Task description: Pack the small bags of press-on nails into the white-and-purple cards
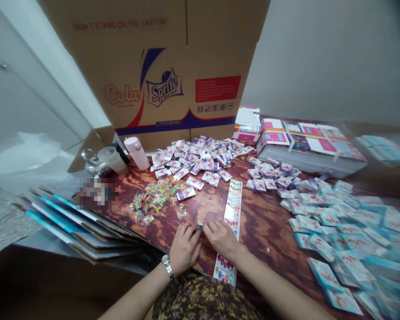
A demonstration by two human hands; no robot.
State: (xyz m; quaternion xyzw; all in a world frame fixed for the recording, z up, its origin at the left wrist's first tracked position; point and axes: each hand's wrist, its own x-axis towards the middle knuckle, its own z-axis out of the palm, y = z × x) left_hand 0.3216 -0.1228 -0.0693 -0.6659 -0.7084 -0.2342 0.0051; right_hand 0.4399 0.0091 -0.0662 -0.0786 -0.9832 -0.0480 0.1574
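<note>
My left hand point(186, 248), with a metal watch on its wrist, is close to the table's near edge, its fingers curled in. Facing it, my right hand point(222, 240) lies partly over a long strip of colourful stickers point(234, 202). Between both sets of fingertips is a tiny green and multicoloured packet point(200, 226), mostly hidden; both hands pinch it. Beyond my left hand is a loose heap of small clear packets with bright coloured pieces point(160, 193). A small white and purple box point(186, 193) lies at the heap's right side.
Many white and purple boxes point(196, 155) are piled at the back, with blue-edged ones point(340, 226) at right. A large carton point(173, 40) stands behind. A pink bottle point(137, 153), clear cup point(112, 160) and flattened cardboard point(86, 226) are at left; a plastic-wrapped bundle point(313, 164) sits back right.
</note>
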